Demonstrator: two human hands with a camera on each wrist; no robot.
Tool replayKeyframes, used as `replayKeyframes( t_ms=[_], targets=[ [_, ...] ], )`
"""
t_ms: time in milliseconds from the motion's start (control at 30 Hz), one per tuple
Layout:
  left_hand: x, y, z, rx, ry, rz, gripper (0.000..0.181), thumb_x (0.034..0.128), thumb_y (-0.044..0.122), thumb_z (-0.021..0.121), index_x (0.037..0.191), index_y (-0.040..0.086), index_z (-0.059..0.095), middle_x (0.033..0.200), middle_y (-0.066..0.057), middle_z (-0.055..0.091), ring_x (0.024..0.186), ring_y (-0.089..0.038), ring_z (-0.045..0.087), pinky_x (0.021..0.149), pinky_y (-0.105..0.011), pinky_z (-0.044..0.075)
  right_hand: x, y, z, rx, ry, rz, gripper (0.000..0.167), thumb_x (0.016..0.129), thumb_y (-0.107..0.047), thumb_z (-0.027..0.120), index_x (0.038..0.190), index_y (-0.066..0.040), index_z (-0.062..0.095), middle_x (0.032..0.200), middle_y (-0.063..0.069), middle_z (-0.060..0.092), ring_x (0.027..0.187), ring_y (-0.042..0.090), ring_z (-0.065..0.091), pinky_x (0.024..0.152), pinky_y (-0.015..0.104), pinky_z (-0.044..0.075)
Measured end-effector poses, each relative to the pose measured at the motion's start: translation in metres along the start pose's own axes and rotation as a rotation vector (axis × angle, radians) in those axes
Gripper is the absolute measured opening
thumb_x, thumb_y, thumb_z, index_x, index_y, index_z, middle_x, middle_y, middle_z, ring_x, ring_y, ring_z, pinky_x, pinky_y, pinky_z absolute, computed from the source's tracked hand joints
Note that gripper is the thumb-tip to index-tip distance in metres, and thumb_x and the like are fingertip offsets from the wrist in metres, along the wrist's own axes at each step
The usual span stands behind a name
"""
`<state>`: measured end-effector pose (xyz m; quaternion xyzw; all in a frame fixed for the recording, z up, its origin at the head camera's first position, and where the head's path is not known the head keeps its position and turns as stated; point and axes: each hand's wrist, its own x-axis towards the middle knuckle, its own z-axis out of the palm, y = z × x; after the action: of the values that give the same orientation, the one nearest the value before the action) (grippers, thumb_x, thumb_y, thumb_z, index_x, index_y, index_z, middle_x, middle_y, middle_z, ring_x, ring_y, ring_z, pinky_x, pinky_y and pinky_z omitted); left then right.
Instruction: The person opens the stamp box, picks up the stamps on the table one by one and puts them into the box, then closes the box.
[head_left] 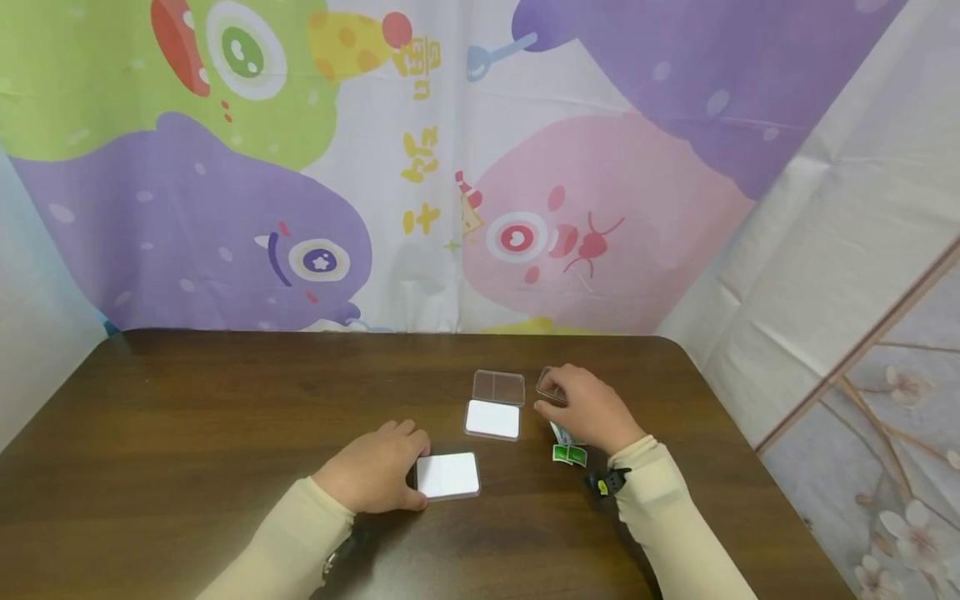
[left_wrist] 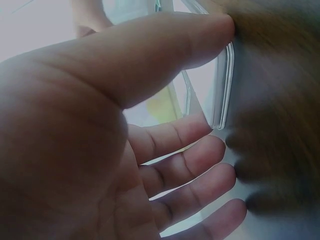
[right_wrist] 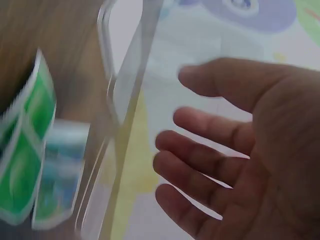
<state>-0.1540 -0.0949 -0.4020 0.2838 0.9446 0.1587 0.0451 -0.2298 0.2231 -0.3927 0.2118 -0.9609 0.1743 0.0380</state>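
case [head_left: 447, 476] near me pinched in my left hand [head_left: 377, 469], right hand [head_left: 594, 409] wide by the far-right clear box [head_left: 553, 392]!

Two hands show: left hand [head_left: 375, 471] at lower centre, right hand [head_left: 595, 408] right of centre. Between them are two white-filled clear cases, a lower case [head_left: 447, 476] and upper case [head_left: 492, 419]. Right of centre: one clear piece [head_left: 545, 388], two green panels [head_left: 561, 452].
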Motion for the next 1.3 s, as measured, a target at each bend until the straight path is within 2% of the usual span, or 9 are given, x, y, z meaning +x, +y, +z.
replayKeyframes(
  t_ms=[167, 233, 367, 533, 867, 1300],
  targets=[
    [-0.001, -0.001, -0.001, 0.005, 0.005, 0.001, 0.050, 0.0703, 0.032, 0.091, 0.104, 0.007, 0.064, 0.093, 0.000, 0.056, 0.086, -0.020, 0.052, 0.076, -0.041, 0.051, -0.001, -0.025, 0.010, -0.046, -0.097, -0.131, 0.025, 0.090, -0.027, 0.081, 0.107, -0.011, 0.072, 0.108, 0.003, 0.070, 0.103, 0.021, 0.065, 0.091, 0.043, 0.054],
    [-0.001, -0.002, -0.001, 0.004, 0.006, 0.001, 0.050, 0.0703, 0.031, 0.092, 0.104, 0.007, 0.064, 0.093, 0.000, 0.056, 0.086, -0.020, 0.052, 0.076, -0.041, 0.051, -0.002, -0.031, 0.014, -0.056, -0.138, -0.152, 0.029, 0.089, -0.026, 0.082, 0.111, -0.009, 0.071, 0.110, 0.004, 0.068, 0.098, 0.020, 0.063, 0.088, 0.042, 0.053],
    [0.000, -0.002, -0.001, 0.000, -0.002, 0.001, 0.050, 0.0706, 0.031, 0.092, 0.105, 0.007, 0.064, 0.094, 0.000, 0.057, 0.086, -0.020, 0.053, 0.076, -0.041, 0.051, -0.002, -0.034, 0.022, -0.070, -0.179, -0.150, 0.042, 0.089, -0.025, 0.083, 0.122, -0.005, 0.066, 0.121, 0.012, 0.064, 0.108, 0.027, 0.062, 0.095, 0.045, 0.052],
    [0.000, -0.002, -0.001, 0.002, -0.004, 0.003, 0.051, 0.0704, 0.032, 0.092, 0.105, 0.007, 0.064, 0.095, -0.001, 0.057, 0.087, -0.020, 0.053, 0.077, -0.042, 0.051, -0.002, -0.033, 0.027, -0.086, -0.176, -0.121, 0.050, 0.088, -0.024, 0.084, 0.127, -0.003, 0.062, 0.125, 0.013, 0.064, 0.115, 0.031, 0.060, 0.100, 0.048, 0.049],
    [0.000, -0.001, -0.001, -0.003, -0.003, -0.006, 0.051, 0.0697, 0.032, 0.092, 0.105, 0.007, 0.064, 0.095, 0.000, 0.057, 0.086, -0.020, 0.053, 0.076, -0.042, 0.051, -0.001, -0.032, 0.028, -0.092, -0.164, -0.114, 0.049, 0.088, -0.023, 0.084, 0.126, -0.001, 0.062, 0.127, 0.015, 0.065, 0.117, 0.033, 0.060, 0.103, 0.049, 0.048],
    [0.001, -0.001, 0.001, -0.006, -0.015, -0.011, 0.052, 0.0705, 0.033, 0.092, 0.106, 0.008, 0.064, 0.097, -0.001, 0.058, 0.088, -0.021, 0.054, 0.078, -0.043, 0.051, -0.002, -0.031, 0.033, -0.086, -0.131, -0.106, 0.035, 0.093, -0.021, 0.079, 0.118, -0.001, 0.063, 0.117, 0.013, 0.065, 0.109, 0.029, 0.060, 0.097, 0.045, 0.050]
  ],
)
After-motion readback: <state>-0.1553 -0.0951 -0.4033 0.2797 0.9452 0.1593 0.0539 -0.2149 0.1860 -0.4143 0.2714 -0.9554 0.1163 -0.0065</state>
